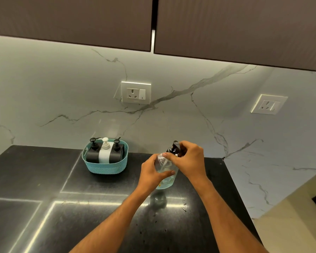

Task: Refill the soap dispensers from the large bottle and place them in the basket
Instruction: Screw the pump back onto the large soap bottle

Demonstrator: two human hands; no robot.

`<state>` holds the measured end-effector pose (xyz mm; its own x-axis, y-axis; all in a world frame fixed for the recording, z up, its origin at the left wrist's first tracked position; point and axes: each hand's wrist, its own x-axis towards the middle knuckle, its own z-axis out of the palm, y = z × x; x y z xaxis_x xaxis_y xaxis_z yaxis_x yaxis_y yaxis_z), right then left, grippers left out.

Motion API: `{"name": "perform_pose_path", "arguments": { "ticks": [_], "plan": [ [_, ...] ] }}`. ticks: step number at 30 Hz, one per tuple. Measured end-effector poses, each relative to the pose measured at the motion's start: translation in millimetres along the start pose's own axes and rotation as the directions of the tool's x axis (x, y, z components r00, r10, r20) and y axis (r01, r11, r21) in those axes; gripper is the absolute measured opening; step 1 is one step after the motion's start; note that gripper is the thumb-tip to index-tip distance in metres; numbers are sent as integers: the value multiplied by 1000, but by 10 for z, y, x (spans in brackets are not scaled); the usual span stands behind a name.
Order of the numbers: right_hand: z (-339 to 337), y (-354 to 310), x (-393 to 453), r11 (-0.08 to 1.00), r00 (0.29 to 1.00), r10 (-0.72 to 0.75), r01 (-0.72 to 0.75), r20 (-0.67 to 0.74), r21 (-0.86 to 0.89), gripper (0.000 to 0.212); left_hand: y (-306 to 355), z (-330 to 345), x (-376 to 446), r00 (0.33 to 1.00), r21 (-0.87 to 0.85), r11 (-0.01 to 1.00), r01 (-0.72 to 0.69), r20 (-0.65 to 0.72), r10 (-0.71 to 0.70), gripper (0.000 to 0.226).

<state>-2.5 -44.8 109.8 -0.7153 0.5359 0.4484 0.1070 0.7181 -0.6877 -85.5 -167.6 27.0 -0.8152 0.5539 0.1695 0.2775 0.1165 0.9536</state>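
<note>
Just right of the frame's middle, the left hand (154,173) wraps around a clear bottle (166,177) held just above the dark counter (44,179). The right hand (187,157) pinches the black pump (175,147) on its top. Left of the hands, a teal basket (106,168) sits by the marble wall (62,92), holding two black dispensers (93,153) and a white one (105,152) between them.
</note>
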Motion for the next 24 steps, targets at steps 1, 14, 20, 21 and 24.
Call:
{"name": "perform_pose_path", "arguments": {
  "ticks": [1,14,20,21,24],
  "plan": [
    [-4,4,-7,1000,1000,-2,2,12,11,43,10,-6,-1,1000,1,1000,-2,2,2,54],
    [-63,60,52,997,996,-10,2,92,83,60,116,-4,29,1000,19,1000,-7,26,6,53],
    [-125,26,75,993,1000,13,-15,15,119,39,176,10,52,999,22,999,-25,31,25,59],
    [-123,22,82,996,1000,24,-24,3,89,48,180,17,53,999,25,999,-27,32,26,59],
    [-125,15,97,998,999,24,-25,28,51,55,172,22,57,999,30,999,-33,36,31,61]
  ]
}}
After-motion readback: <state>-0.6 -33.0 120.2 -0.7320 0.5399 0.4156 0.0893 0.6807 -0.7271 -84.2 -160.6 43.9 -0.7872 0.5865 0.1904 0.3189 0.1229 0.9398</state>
